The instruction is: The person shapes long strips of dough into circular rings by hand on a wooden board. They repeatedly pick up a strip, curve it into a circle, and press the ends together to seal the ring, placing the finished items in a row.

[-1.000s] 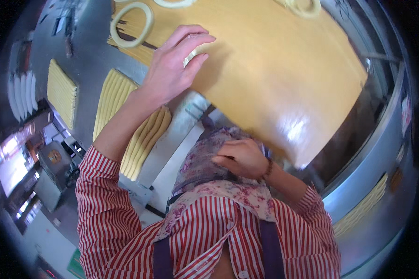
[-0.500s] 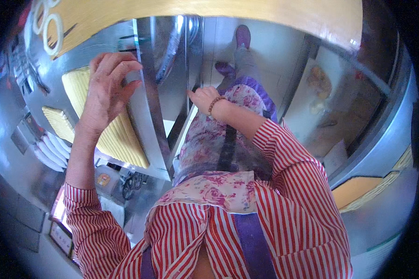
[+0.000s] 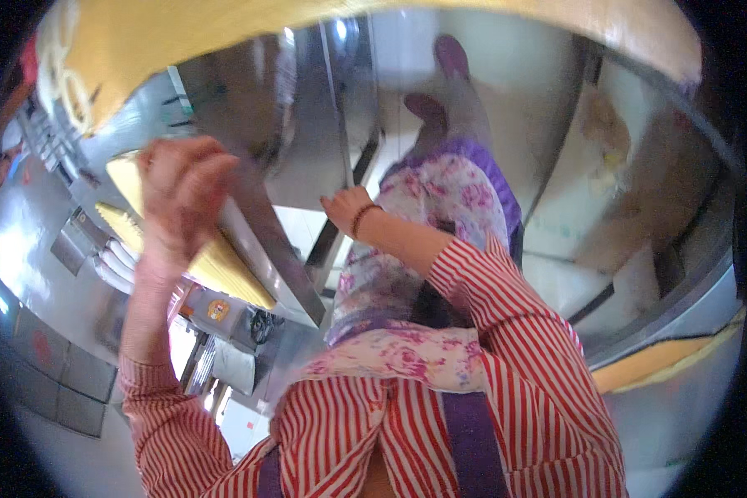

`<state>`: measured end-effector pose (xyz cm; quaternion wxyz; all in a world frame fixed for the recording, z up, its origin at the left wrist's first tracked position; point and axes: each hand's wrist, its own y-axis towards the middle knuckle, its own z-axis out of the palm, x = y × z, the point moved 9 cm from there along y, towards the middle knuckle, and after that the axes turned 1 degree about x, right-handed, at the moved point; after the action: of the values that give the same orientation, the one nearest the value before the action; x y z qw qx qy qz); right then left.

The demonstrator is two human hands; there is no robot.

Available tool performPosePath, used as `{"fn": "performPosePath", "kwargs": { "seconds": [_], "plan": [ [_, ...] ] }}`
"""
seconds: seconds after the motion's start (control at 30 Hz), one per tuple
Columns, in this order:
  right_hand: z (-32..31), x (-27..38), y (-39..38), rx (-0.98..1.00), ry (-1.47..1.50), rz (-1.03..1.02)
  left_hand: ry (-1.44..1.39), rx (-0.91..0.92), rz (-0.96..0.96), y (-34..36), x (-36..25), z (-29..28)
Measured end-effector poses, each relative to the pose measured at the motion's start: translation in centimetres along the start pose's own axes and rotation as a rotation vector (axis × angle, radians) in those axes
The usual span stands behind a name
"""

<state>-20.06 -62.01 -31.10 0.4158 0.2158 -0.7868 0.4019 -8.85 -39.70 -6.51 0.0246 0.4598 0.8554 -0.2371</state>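
Left hand [image 3: 184,191] motion-blurred, fingers curled; can't tell if they grip anything. Dough strips [image 3: 230,274] show past it at 5 o'clock, contact unclear. Dough rings [image 3: 64,79] at its 10–11, by the board [image 3: 307,18]. Right hand [image 3: 350,209] at its 3, fingers bent, grip unclear; apron [image 3: 465,189] just beside.
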Motion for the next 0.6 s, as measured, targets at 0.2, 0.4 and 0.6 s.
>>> {"fn": "performPosePath", "kwargs": {
  "seconds": [0.2,0.4,0.6],
  "plan": [
    [-5.0,6.8,-2.0,0.083,-0.133,0.003,-0.28,-0.213,-0.132,-9.2,-1.8,-8.5],
    [-6.3,19.5,-1.5,0.161,-0.416,-0.073,-0.394,-0.634,-0.153,-26.0,-4.2,-16.5],
    [6.6,22.3,9.3,0.036,-0.582,-0.292,-0.477,-0.702,-0.328,-46.7,-4.0,-6.0]
  ]
}}
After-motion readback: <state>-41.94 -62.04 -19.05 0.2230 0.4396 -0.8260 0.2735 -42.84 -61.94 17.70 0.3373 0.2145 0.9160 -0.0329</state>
